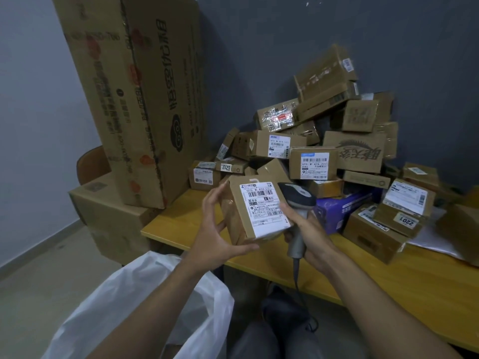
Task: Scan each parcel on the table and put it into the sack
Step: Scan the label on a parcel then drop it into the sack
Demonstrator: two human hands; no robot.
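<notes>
a parcel sorting room: labelled cartons (pixel 313 163) heaped on a table (pixel 388 278).

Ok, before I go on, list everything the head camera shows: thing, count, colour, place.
held parcel: one, brown with a white label, between both hands above the table's near edge
scanner: one, dark grey head on a lighter grip, in the right hand beside the label
parcel pile: many, too many to count, brown, heaped on the table against the wall
purple box: one, purple, on the table behind the scanner
table: one, yellow top
tall carton: one, brown, leaning at the table's left end
low carton: one, brown, on the floor below it
sack: one, white, open beside the person's knees
left hand: holds the parcel
right hand: holds the scanner
</notes>
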